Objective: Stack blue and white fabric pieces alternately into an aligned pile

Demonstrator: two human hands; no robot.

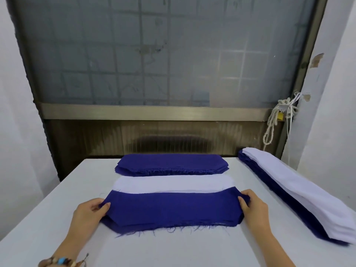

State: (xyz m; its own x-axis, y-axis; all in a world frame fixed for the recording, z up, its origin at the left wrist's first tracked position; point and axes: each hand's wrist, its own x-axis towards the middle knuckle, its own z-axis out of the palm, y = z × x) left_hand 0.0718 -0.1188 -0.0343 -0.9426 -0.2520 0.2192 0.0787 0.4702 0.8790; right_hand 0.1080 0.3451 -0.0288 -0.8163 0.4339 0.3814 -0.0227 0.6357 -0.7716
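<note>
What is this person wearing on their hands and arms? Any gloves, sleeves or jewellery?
No gloves: the left hand and right hand are both bare, and no sleeves show on the forearms. The left wrist carries a beaded bracelet with brown and cream beads and one turquoise bead. No rings or watch are visible, and the right wrist is bare.

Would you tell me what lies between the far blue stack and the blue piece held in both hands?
The head view shows white fabric filling that stretch.
</note>
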